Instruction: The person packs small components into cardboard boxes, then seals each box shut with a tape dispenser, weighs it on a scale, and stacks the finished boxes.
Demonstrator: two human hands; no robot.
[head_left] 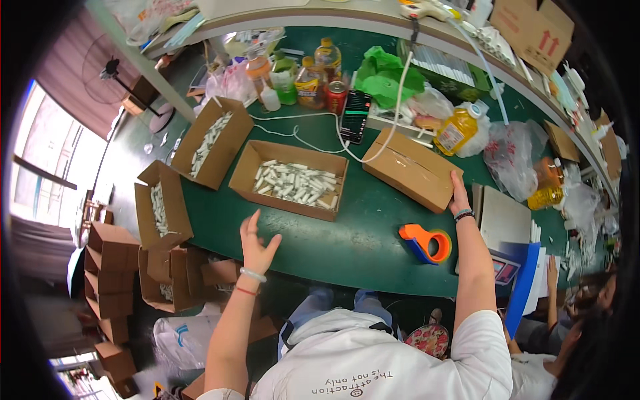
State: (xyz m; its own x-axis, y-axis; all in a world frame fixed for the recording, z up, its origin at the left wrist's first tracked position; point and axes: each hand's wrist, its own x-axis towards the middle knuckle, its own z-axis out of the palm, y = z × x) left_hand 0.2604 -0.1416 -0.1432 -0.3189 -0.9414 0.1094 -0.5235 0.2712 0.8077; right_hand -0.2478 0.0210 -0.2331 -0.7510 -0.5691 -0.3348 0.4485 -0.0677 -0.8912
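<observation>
On the green table, a closed, taped cardboard box [413, 168] lies tilted to the right of centre. My right hand [459, 193] rests against its right end, fingers stretched along the cardboard. In front of me my left hand [257, 243] is open, its fingers apart and nothing in them. Just beyond it stands an open cardboard box [283, 205] holding many small white tubes [293, 182]. An orange and blue tape dispenser [427, 244] lies near the table's front edge, below my right hand.
More open boxes of white tubes, an upper one [212, 143] and a lower one [162, 205], stand at left. Bottles [310, 83], a phone [355, 117] with white cables and a green bag [387, 77] line the back. A blue folder [523, 287] and another person's hand [553, 270] are at right.
</observation>
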